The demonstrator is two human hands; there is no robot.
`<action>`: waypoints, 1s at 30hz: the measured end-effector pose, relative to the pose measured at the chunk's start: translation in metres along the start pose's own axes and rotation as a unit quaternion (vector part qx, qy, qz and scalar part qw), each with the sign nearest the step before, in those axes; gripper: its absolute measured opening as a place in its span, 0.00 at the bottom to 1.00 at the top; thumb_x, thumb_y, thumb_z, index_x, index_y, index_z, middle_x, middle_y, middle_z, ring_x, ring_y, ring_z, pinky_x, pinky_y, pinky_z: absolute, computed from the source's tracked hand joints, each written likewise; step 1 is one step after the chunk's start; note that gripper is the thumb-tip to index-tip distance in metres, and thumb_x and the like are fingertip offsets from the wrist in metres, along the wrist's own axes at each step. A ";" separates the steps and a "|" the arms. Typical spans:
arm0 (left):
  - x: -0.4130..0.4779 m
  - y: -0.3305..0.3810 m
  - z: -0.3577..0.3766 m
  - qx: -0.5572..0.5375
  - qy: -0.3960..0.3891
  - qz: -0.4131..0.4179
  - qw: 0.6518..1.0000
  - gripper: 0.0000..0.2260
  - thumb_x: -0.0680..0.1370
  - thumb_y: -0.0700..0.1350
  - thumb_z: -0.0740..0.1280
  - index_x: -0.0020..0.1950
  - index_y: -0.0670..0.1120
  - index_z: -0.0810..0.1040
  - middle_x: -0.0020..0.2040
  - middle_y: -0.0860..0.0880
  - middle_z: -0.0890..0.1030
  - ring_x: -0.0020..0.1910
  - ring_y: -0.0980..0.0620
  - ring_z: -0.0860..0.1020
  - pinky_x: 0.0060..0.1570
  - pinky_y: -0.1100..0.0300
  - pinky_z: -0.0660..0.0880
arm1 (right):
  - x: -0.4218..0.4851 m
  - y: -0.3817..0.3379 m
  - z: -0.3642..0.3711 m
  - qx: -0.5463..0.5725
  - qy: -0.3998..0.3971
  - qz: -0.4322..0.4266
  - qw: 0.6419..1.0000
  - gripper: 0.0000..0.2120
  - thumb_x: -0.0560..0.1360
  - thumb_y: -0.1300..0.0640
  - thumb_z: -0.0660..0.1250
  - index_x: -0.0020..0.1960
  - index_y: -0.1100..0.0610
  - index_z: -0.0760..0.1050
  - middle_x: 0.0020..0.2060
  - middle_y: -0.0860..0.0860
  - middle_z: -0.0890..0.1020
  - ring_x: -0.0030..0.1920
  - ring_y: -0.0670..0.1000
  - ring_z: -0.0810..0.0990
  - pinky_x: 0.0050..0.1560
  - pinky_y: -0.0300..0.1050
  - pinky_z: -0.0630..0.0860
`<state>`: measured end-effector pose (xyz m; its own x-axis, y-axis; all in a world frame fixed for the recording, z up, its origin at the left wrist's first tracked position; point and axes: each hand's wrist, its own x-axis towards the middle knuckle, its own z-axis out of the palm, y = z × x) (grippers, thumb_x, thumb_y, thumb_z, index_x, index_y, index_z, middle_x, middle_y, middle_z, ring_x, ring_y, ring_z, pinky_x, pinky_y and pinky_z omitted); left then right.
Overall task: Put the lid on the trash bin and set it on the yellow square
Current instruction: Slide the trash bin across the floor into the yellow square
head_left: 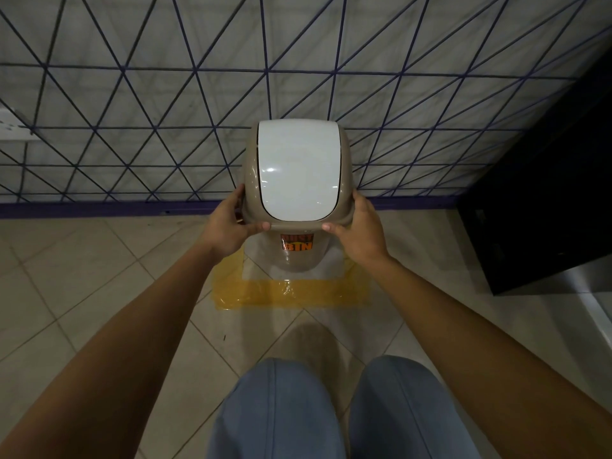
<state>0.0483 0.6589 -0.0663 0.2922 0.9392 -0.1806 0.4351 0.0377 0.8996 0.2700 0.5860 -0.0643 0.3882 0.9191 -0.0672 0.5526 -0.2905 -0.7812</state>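
A white trash bin [298, 256] with an orange label stands inside the yellow tape square [291, 293] on the tiled floor. On top of it sits the beige lid [251, 167] with a white swing flap. My left hand [231, 223] grips the lid's near left corner, thumb on the front rim. My right hand [357, 226] holds the near right corner the same way. Most of the bin body is hidden under the lid.
A wall with a blue triangle pattern [132, 111] rises just behind the bin. A dark cabinet [543, 207] stands at the right. My knees in blue jeans [281, 412] are at the bottom, close to the square.
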 end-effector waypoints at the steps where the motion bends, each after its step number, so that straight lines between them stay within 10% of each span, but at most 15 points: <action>1: 0.000 0.001 0.000 0.001 0.000 -0.001 1.000 0.41 0.70 0.39 0.74 0.78 0.51 0.56 0.72 0.46 0.68 0.69 0.46 0.68 0.65 0.47 0.71 | 0.000 0.000 0.000 0.001 0.001 0.000 1.000 0.42 0.67 0.54 0.75 0.74 0.56 0.56 0.71 0.54 0.66 0.71 0.54 0.65 0.69 0.50 0.66; 17: -0.010 -0.003 0.020 -0.004 0.057 0.037 0.998 0.42 0.66 0.42 0.77 0.75 0.48 0.60 0.70 0.48 0.70 0.68 0.48 0.70 0.54 0.62 0.74 | -0.002 -0.003 0.004 -0.025 -0.007 -0.011 1.000 0.45 0.68 0.55 0.74 0.76 0.56 0.50 0.73 0.56 0.61 0.72 0.56 0.62 0.71 0.55 0.64; 30: -0.012 0.003 0.023 -0.052 0.055 -0.005 0.997 0.43 0.67 0.38 0.77 0.76 0.48 0.58 0.72 0.48 0.68 0.69 0.48 0.68 0.63 0.55 0.71 | -0.004 -0.005 0.003 -0.057 -0.003 -0.005 0.998 0.45 0.68 0.54 0.73 0.76 0.56 0.49 0.73 0.55 0.62 0.73 0.56 0.61 0.71 0.54 0.64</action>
<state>0.0657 0.6396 -0.0707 0.1911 0.9701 -0.1497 0.3442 0.0765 0.9358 0.2633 0.5848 -0.0624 0.3779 0.9236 -0.0640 0.6367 -0.3095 -0.7063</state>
